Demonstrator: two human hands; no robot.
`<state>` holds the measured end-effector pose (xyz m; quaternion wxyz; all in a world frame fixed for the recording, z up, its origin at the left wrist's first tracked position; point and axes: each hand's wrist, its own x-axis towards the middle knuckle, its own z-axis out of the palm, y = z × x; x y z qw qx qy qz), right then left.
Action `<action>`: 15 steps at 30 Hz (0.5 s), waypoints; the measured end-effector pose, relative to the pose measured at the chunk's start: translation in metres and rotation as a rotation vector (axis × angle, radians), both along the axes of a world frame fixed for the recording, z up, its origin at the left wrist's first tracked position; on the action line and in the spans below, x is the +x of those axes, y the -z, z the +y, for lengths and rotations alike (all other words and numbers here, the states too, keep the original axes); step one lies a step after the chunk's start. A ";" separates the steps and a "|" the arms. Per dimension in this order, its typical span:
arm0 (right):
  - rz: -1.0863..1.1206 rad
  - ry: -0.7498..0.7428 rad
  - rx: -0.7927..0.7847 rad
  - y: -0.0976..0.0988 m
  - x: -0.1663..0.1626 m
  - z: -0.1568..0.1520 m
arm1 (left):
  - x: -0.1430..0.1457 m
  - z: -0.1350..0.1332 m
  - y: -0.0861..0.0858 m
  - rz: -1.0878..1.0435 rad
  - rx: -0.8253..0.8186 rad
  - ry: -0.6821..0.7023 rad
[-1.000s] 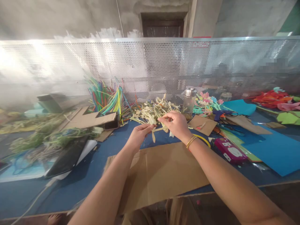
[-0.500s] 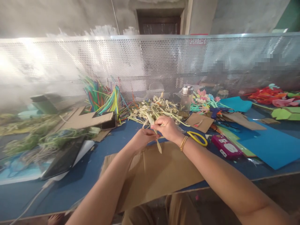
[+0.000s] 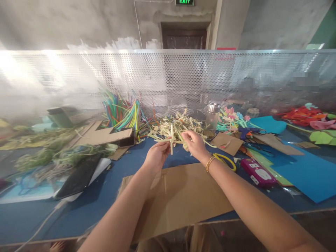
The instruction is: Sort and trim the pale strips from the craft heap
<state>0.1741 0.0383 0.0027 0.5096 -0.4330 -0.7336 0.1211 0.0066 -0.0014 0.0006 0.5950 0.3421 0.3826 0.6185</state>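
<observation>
My left hand (image 3: 158,154) pinches a small cross of pale dried leaf strips (image 3: 172,140), one strip upright and one lying sideways. Just to its right, my right hand (image 3: 194,144) has thumb and finger closed on a loose end of the same pale strips. Both hands are raised above the far edge of a brown cardboard sheet (image 3: 183,196). Behind them lies a tangled heap of similar pale strips (image 3: 181,120).
Left of the hands are bunched coloured stems (image 3: 122,110), cut cardboard (image 3: 105,134) and a black tablet-like slab (image 3: 78,176). To the right are a glass bottle (image 3: 212,117), yellow-handled scissors (image 3: 225,160), a magenta box (image 3: 257,172) and blue sheets (image 3: 307,171). A perforated metal panel (image 3: 157,77) stands behind.
My hands have moved apart, the right drawing to the right. The strips, hanging downward before, now show as an upright cross at the left fingertips. The camera view has tilted up slightly.
</observation>
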 end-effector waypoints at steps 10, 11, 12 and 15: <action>-0.075 -0.063 -0.069 0.004 -0.007 -0.005 | -0.001 -0.001 0.000 -0.027 -0.017 0.038; -0.082 -0.055 -0.059 0.005 -0.006 -0.004 | -0.001 -0.001 0.001 -0.021 -0.022 0.049; -0.094 -0.045 -0.048 0.005 -0.006 -0.004 | -0.001 -0.001 0.001 -0.014 -0.022 0.064; -0.129 -0.030 -0.025 0.004 -0.006 -0.006 | -0.001 -0.001 0.001 0.010 -0.004 0.090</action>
